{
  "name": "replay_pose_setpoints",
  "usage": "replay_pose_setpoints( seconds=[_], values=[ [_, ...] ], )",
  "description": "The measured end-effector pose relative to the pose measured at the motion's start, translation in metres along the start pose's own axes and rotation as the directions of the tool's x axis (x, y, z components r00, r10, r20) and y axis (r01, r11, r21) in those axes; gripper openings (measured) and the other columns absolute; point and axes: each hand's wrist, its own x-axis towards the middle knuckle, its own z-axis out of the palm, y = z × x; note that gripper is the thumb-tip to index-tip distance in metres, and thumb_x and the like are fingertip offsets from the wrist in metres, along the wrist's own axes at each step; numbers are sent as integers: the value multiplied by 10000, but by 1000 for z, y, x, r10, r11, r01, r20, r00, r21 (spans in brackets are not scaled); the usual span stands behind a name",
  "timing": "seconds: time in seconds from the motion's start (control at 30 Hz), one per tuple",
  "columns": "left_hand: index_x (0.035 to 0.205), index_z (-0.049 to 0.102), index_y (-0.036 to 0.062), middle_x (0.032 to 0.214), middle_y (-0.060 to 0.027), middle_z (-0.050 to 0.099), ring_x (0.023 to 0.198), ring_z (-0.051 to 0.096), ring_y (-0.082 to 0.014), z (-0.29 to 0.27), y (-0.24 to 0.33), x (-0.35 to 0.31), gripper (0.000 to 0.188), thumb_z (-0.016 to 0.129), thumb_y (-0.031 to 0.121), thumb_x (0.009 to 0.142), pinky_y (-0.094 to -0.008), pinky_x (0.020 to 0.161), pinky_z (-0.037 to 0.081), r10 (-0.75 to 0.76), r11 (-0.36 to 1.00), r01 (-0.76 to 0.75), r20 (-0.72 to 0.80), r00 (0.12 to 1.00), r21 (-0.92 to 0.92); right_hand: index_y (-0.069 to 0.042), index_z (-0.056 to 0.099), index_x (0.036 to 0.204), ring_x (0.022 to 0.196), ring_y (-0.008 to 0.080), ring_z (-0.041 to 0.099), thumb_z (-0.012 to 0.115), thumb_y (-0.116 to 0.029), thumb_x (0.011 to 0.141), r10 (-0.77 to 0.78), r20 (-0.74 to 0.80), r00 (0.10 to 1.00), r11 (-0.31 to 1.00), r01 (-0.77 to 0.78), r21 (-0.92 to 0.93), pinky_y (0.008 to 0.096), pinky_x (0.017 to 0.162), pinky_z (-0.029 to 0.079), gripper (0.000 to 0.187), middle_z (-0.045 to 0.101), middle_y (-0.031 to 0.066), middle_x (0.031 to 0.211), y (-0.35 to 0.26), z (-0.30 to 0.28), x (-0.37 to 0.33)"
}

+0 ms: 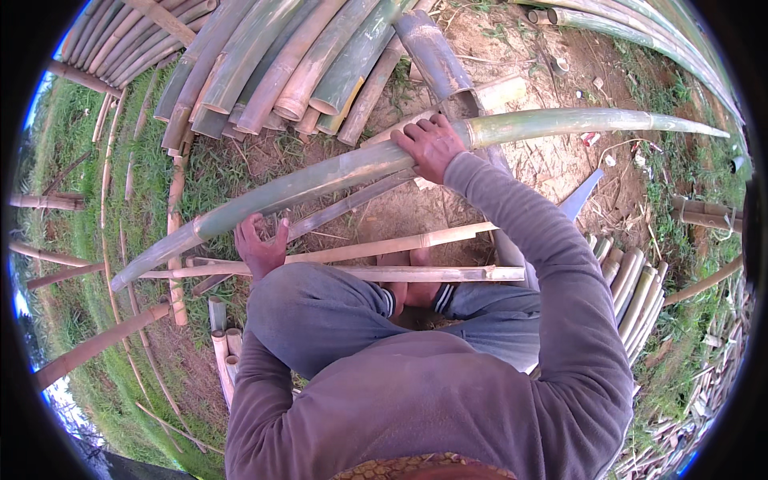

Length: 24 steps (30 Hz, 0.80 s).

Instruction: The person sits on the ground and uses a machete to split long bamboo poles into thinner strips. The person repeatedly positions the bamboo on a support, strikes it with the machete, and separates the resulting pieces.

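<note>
A long green bamboo pole point(320, 182) lies crosswise in front of me, running from the left to the far right. My right hand point(434, 149) is closed over the top of it, near a joint ring, with the fingers wrapped round the far side. Just below the pole's left part is my left hand point(261, 246), palm up, its fingers and thumb apart; the fingertips come close to the pole's underside, and I cannot tell if they touch. Pale bamboo strips point(432, 274) lie across by my knees, beside the left wrist.
Stacked bamboo poles point(336, 80) fill the far left, cut ends toward me. A thick bamboo piece point(432, 52) slants behind my right hand. Near my right forearm is a bluish flat blade point(582, 194). Shorter bamboo pieces point(636, 280) are piled at the right.
</note>
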Motion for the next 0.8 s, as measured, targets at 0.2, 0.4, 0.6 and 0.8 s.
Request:
replay_pose_setpoints(
  seconds=[0.2, 0.4, 0.6, 0.8],
  values=[
    [1218, 665, 52, 987, -121, 665, 940, 651, -290, 9, -5, 7, 584, 921, 347, 785, -434, 833, 525, -156, 956, 237, 383, 911, -175, -162, 567, 1405, 1233, 286, 648, 844, -272, 799, -1, 256, 967, 999, -10, 43, 535, 1053, 443, 676, 694, 76, 1228, -6, 3, 99],
    [1263, 696, 133, 1028, -105, 726, 1014, 703, -307, 9, -24, -48, 679, 932, 462, 718, -443, 983, 505, 13, 976, 143, 700, 714, -164, -140, 532, 1503, 1366, 322, 536, 738, -255, 894, 32, -198, 980, 989, -59, -135, 607, 1158, 365, 652, 616, 104, 1389, -14, 32, 65],
    [1127, 747, 222, 990, -78, 769, 1054, 731, -323, 31, -73, -90, 535, 843, 592, 752, -512, 1000, 491, 162, 987, -131, 596, 786, -95, -115, 627, 1383, 1332, 332, 544, 809, -411, 836, 5, -208, 978, 995, 16, 100, 584, 1178, 352, 648, 619, 115, 1353, -62, 20, -50],
    [1057, 754, 203, 942, -93, 758, 986, 733, -331, 38, -46, -47, 541, 841, 636, 744, -501, 925, 510, 45, 999, -19, 797, 603, -42, -132, 682, 1312, 1179, 317, 670, 696, -596, 900, 139, 62, 988, 966, -149, 212, 532, 1034, 455, 620, 701, 105, 1260, -106, 46, -170]
  ],
)
